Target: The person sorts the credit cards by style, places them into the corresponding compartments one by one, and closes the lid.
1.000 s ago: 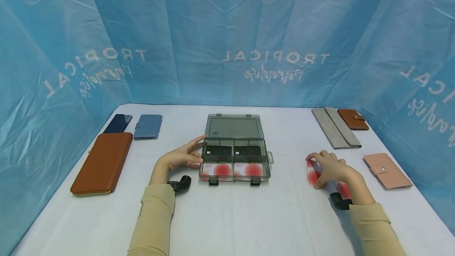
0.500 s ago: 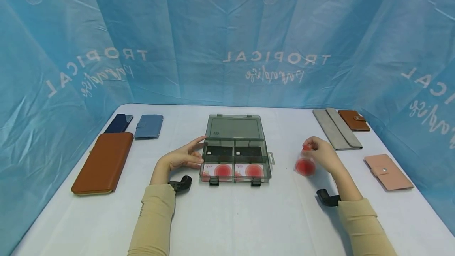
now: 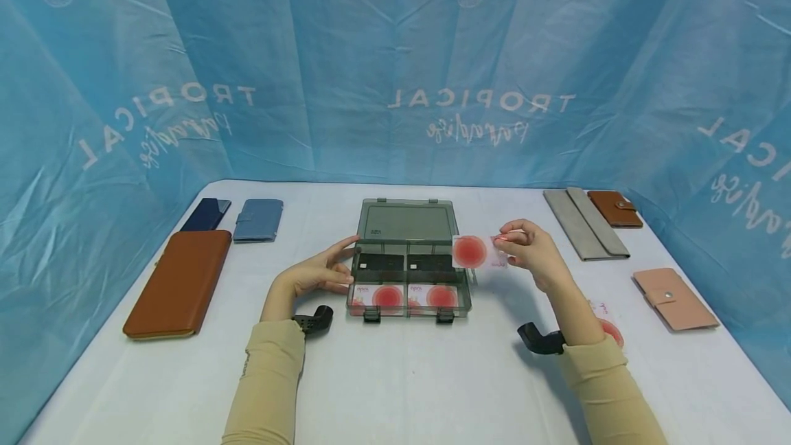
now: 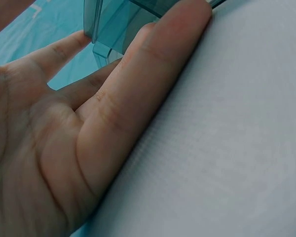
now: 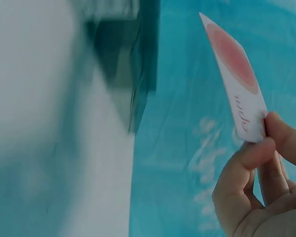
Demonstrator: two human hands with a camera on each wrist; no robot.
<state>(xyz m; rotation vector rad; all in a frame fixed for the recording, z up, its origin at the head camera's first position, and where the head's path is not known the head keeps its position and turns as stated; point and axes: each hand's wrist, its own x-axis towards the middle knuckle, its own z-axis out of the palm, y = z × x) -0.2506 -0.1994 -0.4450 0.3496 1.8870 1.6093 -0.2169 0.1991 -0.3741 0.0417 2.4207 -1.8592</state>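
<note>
Pinching: right hand point(image 3: 533, 253) grips white card point(image 3: 478, 252), red disc | left hand point(image 3: 321, 272) flat against grey box point(image 3: 408, 222)

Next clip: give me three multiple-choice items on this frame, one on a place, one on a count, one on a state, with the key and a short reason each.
1. Where is the left hand?
A. on the brown wallet
B. against the left side of the box
C. on the grey pouch

2. How many cards with a red circle lie in the box's front row?
A. two
B. four
C. none

3. How is the card in the right hand held?
A. flat on the table
B. pinched by its end, above the box's right edge
C. tucked in a wallet

Key: 1 B, straight fingers touch the box's left wall. 2 A, two red-circle cards lie side by side. 3 B, fingertips pinch it in the air.
</note>
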